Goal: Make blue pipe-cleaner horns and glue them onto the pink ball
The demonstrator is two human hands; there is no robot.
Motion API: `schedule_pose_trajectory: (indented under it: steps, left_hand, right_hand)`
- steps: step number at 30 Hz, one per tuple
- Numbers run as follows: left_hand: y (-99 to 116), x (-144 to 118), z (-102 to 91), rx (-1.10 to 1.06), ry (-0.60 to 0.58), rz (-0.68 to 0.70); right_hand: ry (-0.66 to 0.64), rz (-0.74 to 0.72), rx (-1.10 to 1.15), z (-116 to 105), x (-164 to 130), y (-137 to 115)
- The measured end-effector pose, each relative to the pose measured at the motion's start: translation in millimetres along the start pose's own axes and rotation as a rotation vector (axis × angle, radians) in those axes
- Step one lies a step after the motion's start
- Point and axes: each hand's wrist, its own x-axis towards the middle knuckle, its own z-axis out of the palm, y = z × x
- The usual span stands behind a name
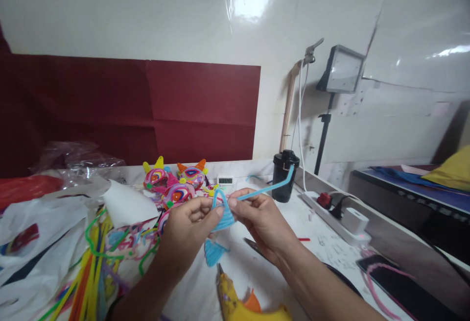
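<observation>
Both hands are gripping a blue pipe cleaner piece above the tabletop.

At far left, loose pipe cleaners (pixel 91 267) are lying on the tabletop (pixel 330 252). The left hand (pixel 187 228) is pinching the left edge of the blue wound triangle (pixel 223 213), fingers clenched on it. The right hand (pixel 257 218) is pinching its right edge, with the blue free tail (pixel 271 187) extending toward the black cup (pixel 284 174). A yellow glue gun (pixel 238 306) is lying below, near the wrists.

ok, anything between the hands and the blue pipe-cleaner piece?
Nothing visible. The left hand and right hand both already pinch the blue pipe-cleaner piece directly, held above the table. Its free tail runs up-right, passing in front of the black cup.
</observation>
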Motion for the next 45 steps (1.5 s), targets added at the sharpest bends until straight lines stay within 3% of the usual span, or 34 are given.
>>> schedule_pose_trajectory:
  steps: [6, 23, 45]
  left_hand:
    - [-2.2, 2.5, 2.1, -0.007, -0.017, 0.012]
    - [-5.2, 0.5, 4.4, 0.031, 0.134, 0.037]
    - [-6.1, 1.3, 5.9, 0.069, 0.169, 0.07]
  right_hand:
    - [0.001, -0.024, -0.031, -0.7, 0.0, 1.4]
    - [-0.02, -0.151, -0.229, 3.4, -2.9, -0.6]
    - [-0.021, -0.253, -0.4, 2.1, -4.5, 2.8]
